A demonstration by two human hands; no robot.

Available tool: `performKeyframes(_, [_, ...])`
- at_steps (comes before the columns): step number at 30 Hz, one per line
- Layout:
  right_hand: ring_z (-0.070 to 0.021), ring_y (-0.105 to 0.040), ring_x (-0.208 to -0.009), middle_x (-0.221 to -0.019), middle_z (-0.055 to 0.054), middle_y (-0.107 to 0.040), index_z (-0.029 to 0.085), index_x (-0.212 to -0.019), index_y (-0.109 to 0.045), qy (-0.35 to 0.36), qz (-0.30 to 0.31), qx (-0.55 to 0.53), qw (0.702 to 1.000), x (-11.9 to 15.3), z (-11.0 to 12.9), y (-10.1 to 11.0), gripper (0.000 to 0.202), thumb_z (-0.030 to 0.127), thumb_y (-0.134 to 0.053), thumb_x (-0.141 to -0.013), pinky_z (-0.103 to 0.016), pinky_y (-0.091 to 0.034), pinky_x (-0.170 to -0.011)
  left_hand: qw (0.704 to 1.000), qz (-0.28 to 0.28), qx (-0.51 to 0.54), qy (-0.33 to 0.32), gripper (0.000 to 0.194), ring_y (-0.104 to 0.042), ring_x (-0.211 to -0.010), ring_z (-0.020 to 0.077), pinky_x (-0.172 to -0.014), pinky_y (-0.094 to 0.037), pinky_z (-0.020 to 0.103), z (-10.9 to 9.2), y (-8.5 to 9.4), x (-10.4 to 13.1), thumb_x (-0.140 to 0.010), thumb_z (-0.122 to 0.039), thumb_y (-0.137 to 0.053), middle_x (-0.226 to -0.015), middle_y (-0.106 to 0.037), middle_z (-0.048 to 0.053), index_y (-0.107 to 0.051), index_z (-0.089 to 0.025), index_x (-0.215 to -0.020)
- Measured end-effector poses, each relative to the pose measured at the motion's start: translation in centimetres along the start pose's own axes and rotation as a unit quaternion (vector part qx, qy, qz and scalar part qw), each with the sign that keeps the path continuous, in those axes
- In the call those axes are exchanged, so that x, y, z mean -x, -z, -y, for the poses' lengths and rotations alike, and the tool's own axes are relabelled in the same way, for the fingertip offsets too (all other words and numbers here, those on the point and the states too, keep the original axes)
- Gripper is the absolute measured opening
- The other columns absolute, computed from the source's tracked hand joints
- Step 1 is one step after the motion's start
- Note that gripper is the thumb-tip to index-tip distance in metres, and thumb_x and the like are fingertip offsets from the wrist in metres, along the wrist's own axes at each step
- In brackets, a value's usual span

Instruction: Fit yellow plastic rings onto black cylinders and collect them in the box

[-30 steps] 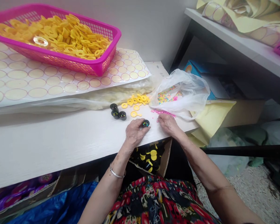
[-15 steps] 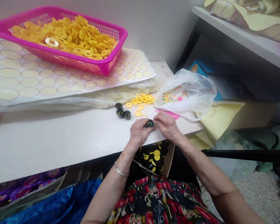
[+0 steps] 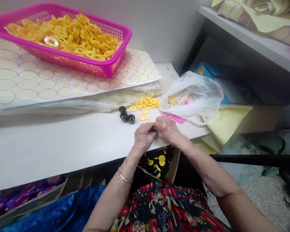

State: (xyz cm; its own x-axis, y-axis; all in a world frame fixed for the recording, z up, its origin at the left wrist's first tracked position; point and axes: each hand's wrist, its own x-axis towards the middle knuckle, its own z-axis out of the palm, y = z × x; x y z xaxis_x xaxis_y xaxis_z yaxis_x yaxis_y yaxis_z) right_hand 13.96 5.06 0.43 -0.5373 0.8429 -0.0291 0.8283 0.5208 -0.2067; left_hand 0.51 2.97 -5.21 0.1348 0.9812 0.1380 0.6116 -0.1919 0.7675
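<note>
Near the front edge of the white table, my left hand (image 3: 144,134) is closed round a small black cup (image 3: 153,129), mostly hidden between my hands. My right hand (image 3: 167,129) has its fingers bent together over the top of that cup; whatever they pinch is hidden. Several black cups (image 3: 124,116) stand in a cluster just beyond my left hand, with small coloured bits inside. Yellow ring pieces with tabs (image 3: 143,117) lie behind my hands, more of them heaped farther back. A patch of small pink pieces (image 3: 174,118) is spread beside my right hand.
A pink basket (image 3: 108,70) full of yellow rings sits on sticker sheets (image 3: 45,93) at the back left. A clear plastic bag (image 3: 205,93) of colourful beads lies right. Below the table edge, a carton (image 3: 175,166) holds black-and-yellow pieces. A shelf (image 3: 251,35) juts in at right.
My right hand has shifted slightly left, and its fingers now cover the black cup whose open top showed before. My left hand stays in place, and the view has tilted a little.
</note>
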Motion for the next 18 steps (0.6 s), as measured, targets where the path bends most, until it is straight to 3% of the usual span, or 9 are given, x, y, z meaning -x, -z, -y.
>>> performKeyframes(4, [-0.0171, -0.047, -0.074, -0.076, -0.006, -0.056, 0.016, -0.081, -0.065, -0.014, 0.011, -0.024, 1.0, -0.1, 0.0, 0.0, 0.022, 0.012, -0.043, -0.083, -0.028, -0.031, -0.063, 1.0, 0.001, 0.002, 0.004, 0.021, -0.054, -0.077, 0.0161, -0.074, -0.042, 0.03, 0.1, -0.1, 0.0, -0.069, -0.021, -0.06, -0.081, -0.067, -0.003, -0.066, -0.025, -0.088])
performKeyframes(8, [-0.0149, -0.049, -0.073, -0.076, -0.005, -0.055, 0.015, -0.078, -0.066, -0.027, -0.012, -0.113, 0.993, 0.1, -0.7, -0.2, 0.019, 0.014, -0.047, -0.082, -0.026, -0.034, -0.064, 1.0, -0.006, 0.002, 0.006, 0.021, -0.055, -0.078, 0.0163, -0.074, -0.042, 0.029, 0.3, -0.3, 0.0, -0.068, -0.025, -0.063, -0.081, -0.067, -0.002, -0.066, -0.026, -0.089])
performKeyframes(14, [-0.0119, -0.05, -0.068, -0.069, 0.0, -0.056, 0.015, -0.075, -0.066, -0.033, -0.055, -0.297, 0.953, 0.7, -1.9, -0.2, 0.011, 0.012, -0.056, -0.076, -0.023, -0.037, -0.063, 1.0, -0.01, -0.005, -0.004, 0.019, -0.054, -0.073, 0.0147, -0.069, -0.041, 0.027, 0.4, -0.3, 0.0, -0.07, -0.036, -0.065, -0.076, -0.065, -0.001, -0.066, -0.024, -0.085])
performKeyframes(18, [-0.0119, -0.051, -0.068, -0.067, 0.001, -0.055, 0.016, -0.07, -0.063, -0.068, -0.126, -0.34, 0.929, 0.8, -2.8, -0.3, 0.008, 0.013, -0.056, -0.074, -0.024, -0.039, -0.067, 1.0, -0.024, 0.004, 0.006, 0.02, -0.053, -0.071, 0.0143, -0.068, -0.042, 0.026, 0.5, -0.4, 0.0, -0.065, -0.035, -0.07, -0.074, -0.064, -0.002, -0.066, -0.024, -0.081])
